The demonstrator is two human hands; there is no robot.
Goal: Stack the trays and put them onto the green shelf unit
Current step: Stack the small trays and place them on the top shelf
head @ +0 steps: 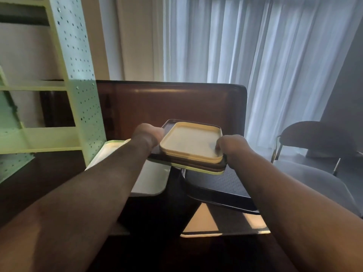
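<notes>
stack of trays [191,148] held in mid-air above the desk [149,103], clamped between both hands. left hand [148,135] closed on the stack's left edge, its grip wrapped tight around the rim, fingers hidden underneath. right hand [231,148] closed on the right edge, thumb lying over the top tray's rim, rest of the grip curled below. cream tray [191,143] on top, dark brown trays beneath it, a pale green rim [196,170] showing at the bottom of the pile. stack slightly tilted, near side lower.

still lying on the desk below: a white tray [151,179] to the left, partly covered by the left forearm; a black tray [218,188] under the lifted stack, jutting toward the near right; a pale tray [224,224] nearest the camera, its surface shiny with reflected light.

green shelf unit [78,79] standing at left, just beside the desk's left end, perforated side panel facing the camera. stack well to the right of it, not touching. curtain [265,55] behind, dark chair [314,154] at right.
</notes>
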